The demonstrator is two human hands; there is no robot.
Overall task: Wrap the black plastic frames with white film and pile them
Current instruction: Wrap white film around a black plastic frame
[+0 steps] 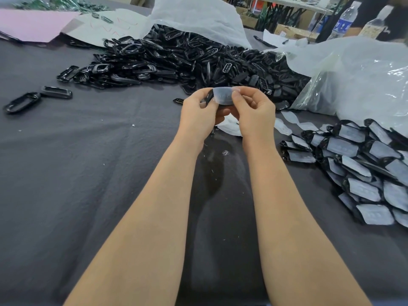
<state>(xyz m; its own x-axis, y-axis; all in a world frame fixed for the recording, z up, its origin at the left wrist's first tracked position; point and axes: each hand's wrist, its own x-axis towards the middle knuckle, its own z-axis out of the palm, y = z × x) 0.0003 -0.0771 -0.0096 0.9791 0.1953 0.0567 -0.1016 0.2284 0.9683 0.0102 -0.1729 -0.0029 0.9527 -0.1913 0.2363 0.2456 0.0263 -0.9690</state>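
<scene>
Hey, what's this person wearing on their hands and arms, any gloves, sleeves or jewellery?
Nothing shows. The left hand and right hand are bare: no gloves, no rings visible. The left forearm and right forearm are uncovered down to the picture's bottom edge, with no sleeve, watch or bracelet in view.

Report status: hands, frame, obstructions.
Left hand grips frame above table. Right hand pinches film onto it, wrap unfinished. Nothing in the way; wrapped pile at right.
</scene>
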